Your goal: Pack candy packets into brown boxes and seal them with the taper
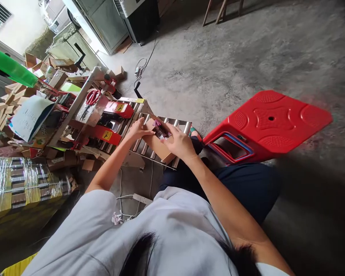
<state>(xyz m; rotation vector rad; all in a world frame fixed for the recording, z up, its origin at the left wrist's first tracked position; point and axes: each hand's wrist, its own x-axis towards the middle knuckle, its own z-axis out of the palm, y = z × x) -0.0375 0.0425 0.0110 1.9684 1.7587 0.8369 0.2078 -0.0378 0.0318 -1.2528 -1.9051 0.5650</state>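
Observation:
A small brown cardboard box [158,147] lies on the metal roller conveyor [178,123] in front of me. My left hand [138,129] presses flat on the box's left side, fingers on its top flap. My right hand [178,142] rests on the right side of the box, and its fingers hold a small purple and black item [160,132] at the box's opening. Whether the item is inside the box or on top of it cannot be told.
A carton sealing machine [112,115] with red guards stands left of the rollers, red scissors [92,96] on its plate. A red plastic stool [267,124] lies tipped at right. Stacked cardboard boxes [17,96] and wrapped bundles [23,180] fill the left. A power strip [142,198] and cables lie on the concrete floor.

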